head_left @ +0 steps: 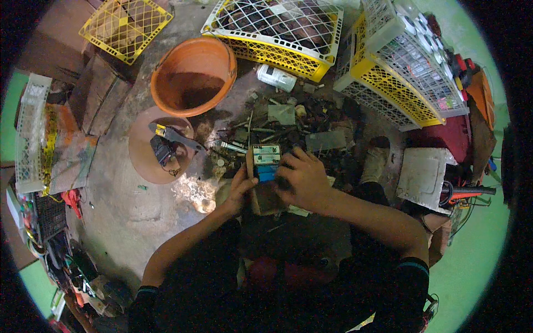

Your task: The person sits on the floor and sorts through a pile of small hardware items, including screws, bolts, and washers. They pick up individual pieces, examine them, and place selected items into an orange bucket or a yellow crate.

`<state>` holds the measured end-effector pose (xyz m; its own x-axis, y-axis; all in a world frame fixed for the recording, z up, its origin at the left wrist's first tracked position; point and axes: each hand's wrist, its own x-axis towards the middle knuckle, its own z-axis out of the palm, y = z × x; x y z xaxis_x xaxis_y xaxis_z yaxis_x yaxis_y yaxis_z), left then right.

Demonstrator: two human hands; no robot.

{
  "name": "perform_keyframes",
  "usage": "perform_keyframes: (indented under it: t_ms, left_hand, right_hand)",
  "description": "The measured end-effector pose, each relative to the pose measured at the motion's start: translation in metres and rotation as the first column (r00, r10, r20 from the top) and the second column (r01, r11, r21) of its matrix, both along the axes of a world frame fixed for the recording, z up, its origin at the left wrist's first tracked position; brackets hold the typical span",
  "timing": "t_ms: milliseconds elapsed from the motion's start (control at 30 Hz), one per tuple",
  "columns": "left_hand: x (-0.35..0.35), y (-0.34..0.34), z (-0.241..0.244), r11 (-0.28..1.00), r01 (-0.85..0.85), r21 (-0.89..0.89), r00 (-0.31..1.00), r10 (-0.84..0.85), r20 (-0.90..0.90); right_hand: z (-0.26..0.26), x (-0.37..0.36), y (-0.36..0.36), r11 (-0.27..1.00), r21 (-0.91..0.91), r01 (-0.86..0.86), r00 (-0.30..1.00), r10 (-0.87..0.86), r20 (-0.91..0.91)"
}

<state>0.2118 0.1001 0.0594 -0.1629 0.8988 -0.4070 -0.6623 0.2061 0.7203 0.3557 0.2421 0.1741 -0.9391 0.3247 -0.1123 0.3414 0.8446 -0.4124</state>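
Observation:
My left hand [240, 190] grips the left side of an open cardboard box [266, 202], its thumb over the edge. Small white cartons [267, 153] with writing on them lie in a row at the far end of the box. Just nearer to me are blue cartons [266, 172]. My right hand [303, 178] bends over the box's right side, its curled fingers beside the cartons. Whether those fingers pinch something is hidden in shadow. Beyond the box spreads a heap of small hardware and scrap parts [283, 133], with a flat grey plate [326, 141] on it.
An orange bucket [193, 106] stands beyond a round brown lid [139, 145] bearing a handsaw-like tool [177, 136] and a black adapter [161, 153]. A metal can [276, 78] lies by a yellow-and-white crate [283, 49]. Stacked crates [395, 79] rise at right, a white box [420, 177] nearer.

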Motion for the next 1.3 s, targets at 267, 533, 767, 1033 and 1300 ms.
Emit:
perform_keyframes:
  t_ms: [267, 533, 767, 1033, 1300]
  left_hand:
    - [-0.005, 0.005, -0.005, 0.997, -0.068, 0.045, 0.989, 0.061, 0.133]
    - [-0.01, 0.002, 0.003, 1.0, 0.0, -0.012, 0.992, 0.001, 0.124]
    - [-0.016, 0.0, 0.002, 0.991, 0.129, -0.018, 0.991, -0.128, 0.046]
    - [-0.015, 0.019, 0.026, 0.968, 0.101, -0.231, 0.876, -0.197, -0.44]
    - [-0.016, 0.05, 0.055, 0.963, 0.184, -0.195, 0.804, -0.262, -0.534]
  right_hand:
    - [-0.016, 0.003, 0.006, 0.915, -0.369, 0.16, 0.894, -0.293, -0.338]
    - [-0.025, -0.005, -0.008, 0.546, -0.723, 0.424, 0.848, -0.519, 0.106]
    - [-0.027, -0.004, -0.013, 0.502, -0.742, 0.446, 0.837, -0.528, 0.146]
    - [-0.049, 0.004, -0.011, 0.454, -0.795, 0.403, 0.787, -0.614, 0.049]
    - [-0.035, 0.018, 0.009, 0.442, -0.779, 0.445, 0.764, -0.641, 0.073]
